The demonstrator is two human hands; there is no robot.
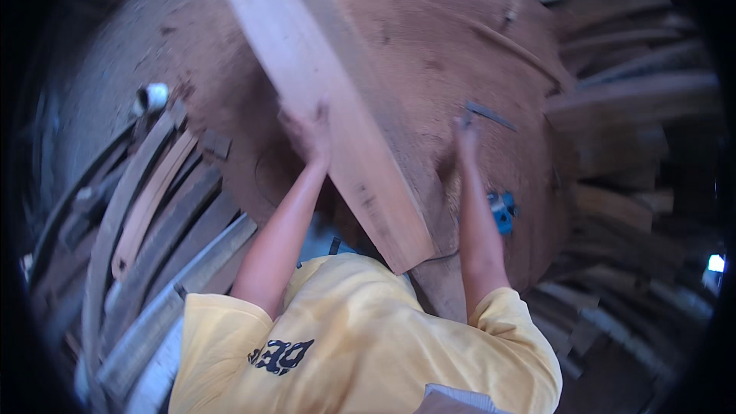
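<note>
A long, thick, pale wooden plank (337, 115) lies slantwise before me, its near end close to my shirt. My left hand (309, 138) is on its left edge, thumb over the top face and fingers at the side, somewhat blurred. To the right of the plank, my right hand (465, 136) is closed on a dark, narrow tool with a straight bar (492, 116), perhaps a hammer or a square; its exact kind cannot be made out. Small dark marks show on the plank near its lower end.
Beside my right forearm sits a blue power tool (502, 213). Reddish-brown sawdust (437, 38) covers the ground. Curved and straight timber pieces (157, 192) are piled at the left, near a white cylindrical container (156, 96). More stacked boards (629, 123) line the right side.
</note>
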